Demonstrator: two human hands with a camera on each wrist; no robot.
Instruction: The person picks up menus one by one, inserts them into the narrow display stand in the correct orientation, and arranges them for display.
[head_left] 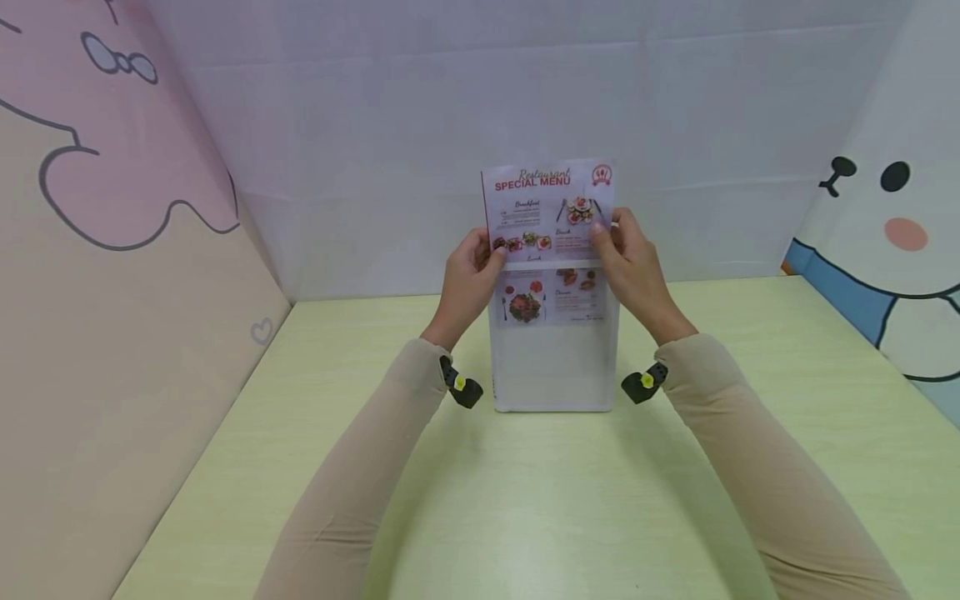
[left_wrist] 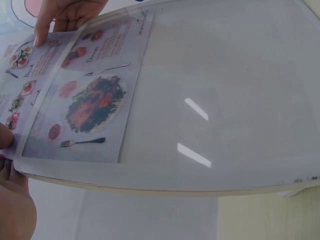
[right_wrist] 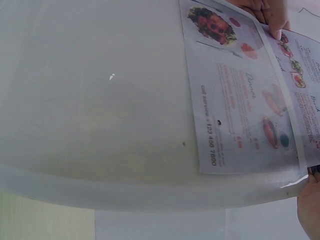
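Sleeved forearms reach forward over the pale green table (head_left: 300,467) toward a clear plastic stand (head_left: 553,371) that rises upright at its middle. Partway down inside this stand sits a printed menu sheet (head_left: 550,208), its upper half sticking out above the rim. On one edge the left hand (head_left: 468,279) pinches the sheet with thumb in front; the right hand (head_left: 630,262) pinches the opposite edge, so the sheet lies between them.

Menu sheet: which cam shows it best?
Head view: the whole menu sheet, half slid into the clear holder, both hands on its edges. Left and right wrist views show only its lower part through plastic.
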